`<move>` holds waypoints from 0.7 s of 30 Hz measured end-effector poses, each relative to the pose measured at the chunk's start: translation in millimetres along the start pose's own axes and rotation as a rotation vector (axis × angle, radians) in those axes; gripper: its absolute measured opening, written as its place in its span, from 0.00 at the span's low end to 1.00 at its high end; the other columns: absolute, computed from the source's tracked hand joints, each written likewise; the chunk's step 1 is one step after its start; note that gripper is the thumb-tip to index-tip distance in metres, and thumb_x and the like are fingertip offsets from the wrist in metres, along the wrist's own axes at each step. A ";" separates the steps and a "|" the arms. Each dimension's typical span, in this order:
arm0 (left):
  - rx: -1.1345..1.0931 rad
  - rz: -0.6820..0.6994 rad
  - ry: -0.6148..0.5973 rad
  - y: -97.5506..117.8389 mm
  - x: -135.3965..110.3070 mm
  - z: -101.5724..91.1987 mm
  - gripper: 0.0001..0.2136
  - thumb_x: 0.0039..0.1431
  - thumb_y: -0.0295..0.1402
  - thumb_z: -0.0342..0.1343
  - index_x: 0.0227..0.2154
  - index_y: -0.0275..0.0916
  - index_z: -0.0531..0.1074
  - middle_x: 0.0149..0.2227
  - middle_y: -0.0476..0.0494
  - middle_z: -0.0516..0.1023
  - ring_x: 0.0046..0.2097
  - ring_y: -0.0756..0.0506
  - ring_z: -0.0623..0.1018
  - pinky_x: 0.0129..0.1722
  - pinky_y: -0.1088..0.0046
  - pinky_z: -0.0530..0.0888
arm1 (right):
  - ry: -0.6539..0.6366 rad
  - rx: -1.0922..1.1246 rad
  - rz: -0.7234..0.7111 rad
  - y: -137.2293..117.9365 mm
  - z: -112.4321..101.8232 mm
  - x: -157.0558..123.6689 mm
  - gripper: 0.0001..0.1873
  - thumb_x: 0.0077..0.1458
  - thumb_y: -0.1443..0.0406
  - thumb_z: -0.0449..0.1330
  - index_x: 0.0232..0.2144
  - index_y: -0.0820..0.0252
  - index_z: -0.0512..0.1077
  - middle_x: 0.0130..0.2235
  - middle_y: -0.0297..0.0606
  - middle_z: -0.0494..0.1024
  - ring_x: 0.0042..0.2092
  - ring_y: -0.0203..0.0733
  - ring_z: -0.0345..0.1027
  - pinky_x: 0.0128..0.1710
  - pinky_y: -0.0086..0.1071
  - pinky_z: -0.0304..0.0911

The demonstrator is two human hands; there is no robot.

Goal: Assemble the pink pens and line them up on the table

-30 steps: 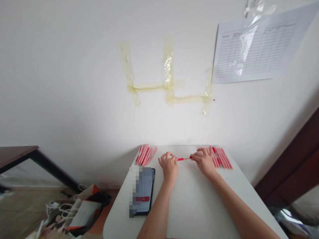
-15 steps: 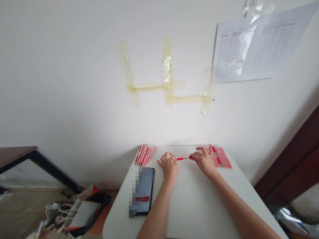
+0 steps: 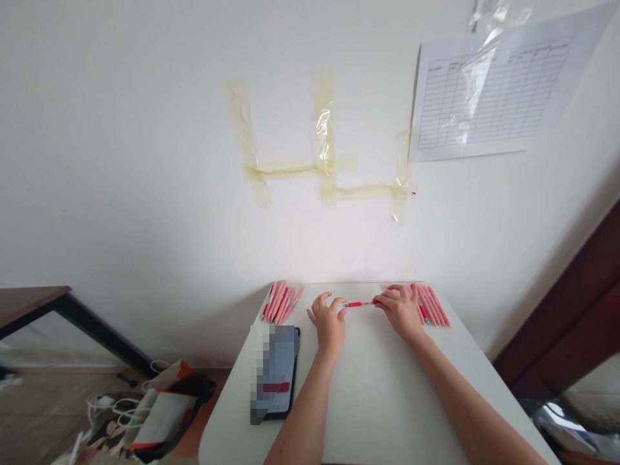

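Observation:
A slim pen point(image 3: 356, 304) with a red grip and a clear barrel is held level above the far part of the white table point(image 3: 368, 387). My right hand point(image 3: 400, 311) pinches its right end between the fingertips. At the pen's pointed left tip, my left hand point(image 3: 330, 323) has its thumb and fingers apart around the tip; whether it touches cannot be made out. Beyond and right of my right hand lies a row of pink pens point(image 3: 433, 305), partly covered by that hand. Another bunch of pink pens point(image 3: 281, 302) rests at the back left corner.
A smartphone point(image 3: 278, 374) lies on the table's left side, partly blurred out. Behind stands a white wall with yellowed tape point(image 3: 325, 129) and a printed sheet point(image 3: 489, 97). Bags point(image 3: 165, 410) and cables sit on the floor at left, near a dark-legged table point(image 3: 101, 332).
The fingers of my left hand have parted from the pen's left end, baring its tip. My right hand has shifted slightly right, still holding the pen.

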State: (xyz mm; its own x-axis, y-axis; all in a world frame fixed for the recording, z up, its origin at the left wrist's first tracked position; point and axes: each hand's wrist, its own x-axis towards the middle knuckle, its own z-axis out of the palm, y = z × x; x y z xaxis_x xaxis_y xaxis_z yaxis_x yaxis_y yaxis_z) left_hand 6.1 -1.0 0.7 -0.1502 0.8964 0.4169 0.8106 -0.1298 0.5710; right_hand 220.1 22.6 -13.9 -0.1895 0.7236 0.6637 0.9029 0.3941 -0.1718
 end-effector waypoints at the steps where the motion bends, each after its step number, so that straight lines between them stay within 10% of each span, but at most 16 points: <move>1: -0.005 -0.005 -0.005 0.7 -0.4 -0.6 0.12 0.59 0.29 0.59 0.42 0.52 0.78 0.59 0.44 0.68 0.64 0.36 0.64 0.64 0.31 0.54 | -0.001 0.010 -0.002 0.0 -0.3 0.0 0.12 0.66 0.60 0.55 0.39 0.44 0.80 0.40 0.35 0.83 0.54 0.54 0.66 0.63 0.72 0.33; 14: 0.069 -0.056 -0.061 -0.2 0.1 3.0 0.09 0.64 0.34 0.53 0.37 0.48 0.79 0.59 0.42 0.68 0.63 0.37 0.63 0.64 0.30 0.52 | 0.002 0.056 -0.014 1.2 4.0 -1.4 0.11 0.65 0.61 0.57 0.39 0.41 0.80 0.40 0.32 0.83 0.55 0.53 0.65 0.65 0.71 0.30; 21: 0.049 -0.042 -0.014 3.5 -2.8 -1.4 0.16 0.61 0.33 0.58 0.51 0.53 0.74 0.59 0.42 0.69 0.64 0.37 0.64 0.64 0.28 0.52 | -0.018 0.061 -0.010 3.0 3.1 -1.9 0.11 0.65 0.61 0.57 0.40 0.42 0.80 0.40 0.32 0.83 0.55 0.53 0.65 0.65 0.70 0.30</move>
State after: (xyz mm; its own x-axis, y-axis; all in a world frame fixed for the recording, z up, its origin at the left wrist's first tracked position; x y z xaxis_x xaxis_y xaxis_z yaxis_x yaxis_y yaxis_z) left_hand 8.5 -4.5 2.5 -0.1765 0.9066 0.3833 0.8305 -0.0719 0.5524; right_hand 222.0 24.2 -18.0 -0.2053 0.7292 0.6528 0.8761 0.4343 -0.2096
